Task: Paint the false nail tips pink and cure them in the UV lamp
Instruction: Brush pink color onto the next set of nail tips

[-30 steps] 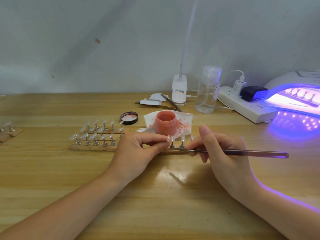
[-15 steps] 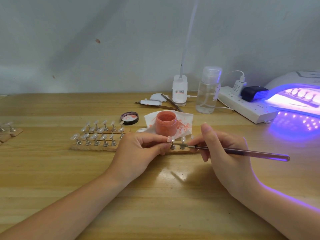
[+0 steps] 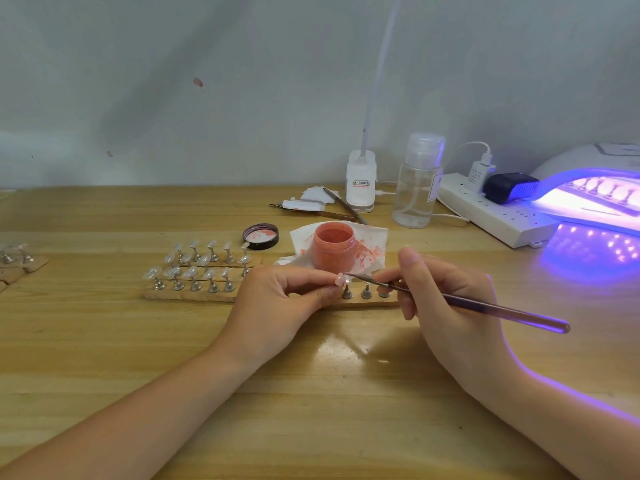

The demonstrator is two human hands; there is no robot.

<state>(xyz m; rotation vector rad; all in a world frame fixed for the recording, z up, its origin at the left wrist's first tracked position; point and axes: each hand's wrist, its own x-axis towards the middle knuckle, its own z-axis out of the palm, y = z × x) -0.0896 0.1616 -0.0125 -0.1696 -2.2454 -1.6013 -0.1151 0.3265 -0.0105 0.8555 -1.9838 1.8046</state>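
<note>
Painting step: left hand [image 3: 277,299] pinches nail tip [image 3: 339,279] just before pink gel jar [image 3: 334,249]; right hand [image 3: 446,303] grips brush [image 3: 457,301], bristles on tip; next likely needs steady strokes, then UV lamp [image 3: 588,199]

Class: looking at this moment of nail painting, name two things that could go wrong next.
The open pink jar stands just behind the right hand holding the brush; a careless reach might tip it. The nail tip is pinched in the left hand, so wet paint may smear onto fingertips.
</note>
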